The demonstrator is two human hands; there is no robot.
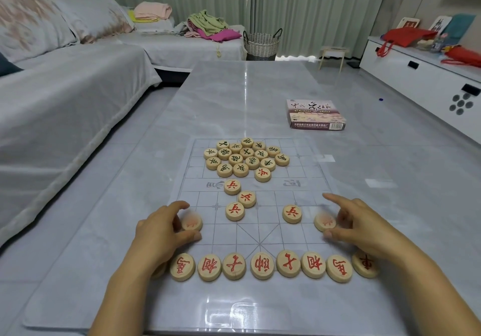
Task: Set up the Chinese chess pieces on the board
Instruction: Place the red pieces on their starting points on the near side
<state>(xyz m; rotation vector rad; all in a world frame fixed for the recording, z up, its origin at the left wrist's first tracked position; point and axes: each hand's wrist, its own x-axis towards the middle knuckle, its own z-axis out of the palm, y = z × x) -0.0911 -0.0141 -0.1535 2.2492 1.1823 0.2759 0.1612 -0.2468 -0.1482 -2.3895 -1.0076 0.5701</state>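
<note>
The board (pixel 307 179), a thin clear sheet printed with grid lines, lies flat on the grey tabletop (pixel 234 96) in front of me. Along its near edge a row of red pieces (pixel 261 266) sits side by side, faces up. Toward the middle, four red soldiers stand loose: three clustered left of centre (pixel 235 211) and one to the right (pixel 292 213). At the far half the dark-lettered pieces (pixel 246 159) are bunched in a heap, with one more red piece (pixel 263 174) just beside their near edge.

My left hand (pixel 158 234) has its fingers (pixel 182 205) curled around a blurred red piece (pixel 192 222) at the board's left side, thumb below and forefinger above. My right hand (pixel 364 226) does the same with another blurred red piece (pixel 324 221) on the right; whether either piece is lifted or resting on the board I cannot tell.

Beyond the board, the game's box (pixel 315 114) lies on the tabletop, well apart. A covered sofa (pixel 65 96) runs along my left.
</note>
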